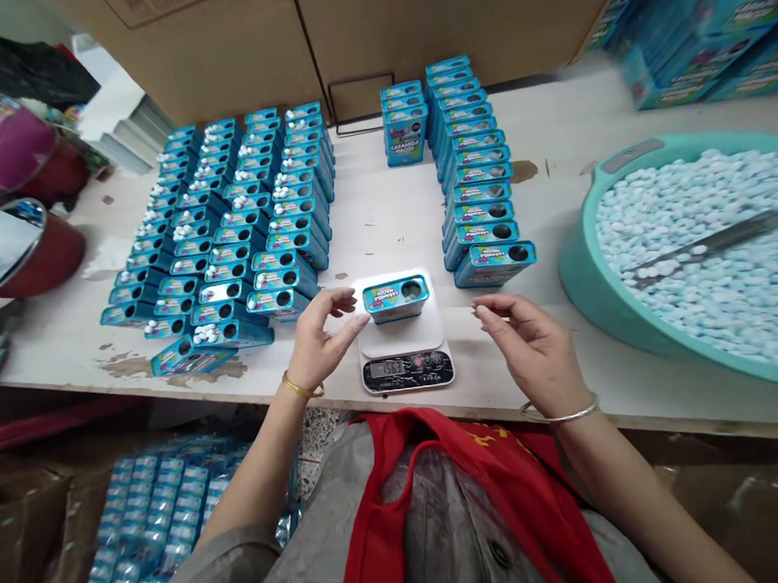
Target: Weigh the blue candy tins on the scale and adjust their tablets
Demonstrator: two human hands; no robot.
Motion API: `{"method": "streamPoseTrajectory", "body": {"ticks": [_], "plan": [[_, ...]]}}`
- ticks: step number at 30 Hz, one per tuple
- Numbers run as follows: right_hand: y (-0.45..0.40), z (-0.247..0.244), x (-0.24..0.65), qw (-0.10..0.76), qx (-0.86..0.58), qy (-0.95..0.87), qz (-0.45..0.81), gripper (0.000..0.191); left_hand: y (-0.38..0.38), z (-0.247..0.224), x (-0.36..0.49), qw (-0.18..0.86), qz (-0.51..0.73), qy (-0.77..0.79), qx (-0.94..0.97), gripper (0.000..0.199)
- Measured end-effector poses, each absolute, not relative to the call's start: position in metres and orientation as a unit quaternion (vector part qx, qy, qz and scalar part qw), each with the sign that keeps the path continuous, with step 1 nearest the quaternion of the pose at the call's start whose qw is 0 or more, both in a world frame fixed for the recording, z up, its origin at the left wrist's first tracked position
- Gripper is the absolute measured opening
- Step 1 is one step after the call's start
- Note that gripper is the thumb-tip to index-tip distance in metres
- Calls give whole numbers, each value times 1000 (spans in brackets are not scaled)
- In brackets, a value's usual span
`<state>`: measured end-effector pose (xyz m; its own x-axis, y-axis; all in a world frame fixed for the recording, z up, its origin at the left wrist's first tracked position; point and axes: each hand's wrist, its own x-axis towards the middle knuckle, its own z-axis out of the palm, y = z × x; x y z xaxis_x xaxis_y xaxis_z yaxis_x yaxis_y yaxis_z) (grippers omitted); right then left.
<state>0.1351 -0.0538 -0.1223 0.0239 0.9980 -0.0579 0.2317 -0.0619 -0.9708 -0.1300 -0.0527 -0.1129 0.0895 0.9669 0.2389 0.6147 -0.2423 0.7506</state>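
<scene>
While the tin (393, 302) stands on the scale (404, 339), it looks light, stiff, probably slick: grip its long sides. Left hand (321, 339) at scale's left edge, thumb and fingers apart; right hand (538, 347) right of scale, fingertips nearly meeting, contents unclear.

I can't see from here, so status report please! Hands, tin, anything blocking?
Left hand open beside Caramelo Macizo tin; right hand right of scale. Tin upright on scale. Nothing blocking hands.

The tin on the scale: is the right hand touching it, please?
Apart: the head view shows bare scale and white tabletop between the right hand and the tin.
</scene>
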Motion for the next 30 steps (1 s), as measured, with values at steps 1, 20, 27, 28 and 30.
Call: {"method": "streamPoseTrajectory", "body": {"ticks": [1,20,27,28,30], "plan": [[-54,-123,131,438,-572,-514,465,28,-51,-115,-128,236,365,564,702,39],[-33,-100,65,528,-332,66,779,15,-27,-91,-95,-173,250,400,865,35],[-32,-87,63,521,-334,121,776,21,-34,-103,-96,-131,311,403,851,42],[-33,-86,64,527,-329,115,775,21,-34,-105,-96,-124,315,411,847,41],[-33,-88,66,537,-331,102,769,22,-33,-110,-96,-98,325,428,838,40]]}}
